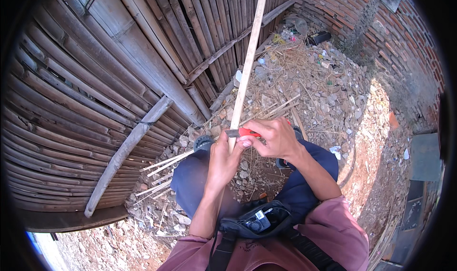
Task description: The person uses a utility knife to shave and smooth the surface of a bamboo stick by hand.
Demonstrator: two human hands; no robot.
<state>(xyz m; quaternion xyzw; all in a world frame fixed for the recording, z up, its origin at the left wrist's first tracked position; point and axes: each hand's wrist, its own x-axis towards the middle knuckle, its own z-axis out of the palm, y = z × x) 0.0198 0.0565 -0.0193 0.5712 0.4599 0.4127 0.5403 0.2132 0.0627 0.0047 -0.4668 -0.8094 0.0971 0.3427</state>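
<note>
My left hand (223, 156) is wrapped round the lower part of a long, pale, flat bamboo or wooden strip (247, 64). The strip stretches away from me, and its far end rises in front of the bamboo wall. My right hand (276, 137) grips a red-handled knife (249, 132). Its short dark blade lies across the strip, just above my left fingers. Both hands are close together over my bent knees, the right thumb near the strip. Part of the knife's handle is hidden by the right fingers.
A bamboo-slat wall (85, 104) with a wooden crosspiece (124, 152) stands on the left. Cut pale sticks (162, 168) lie beside my left leg. Rubble and litter (319, 95) cover the ground ahead, up to a brick wall (404, 37). A black pouch (257, 218) sits at my waist.
</note>
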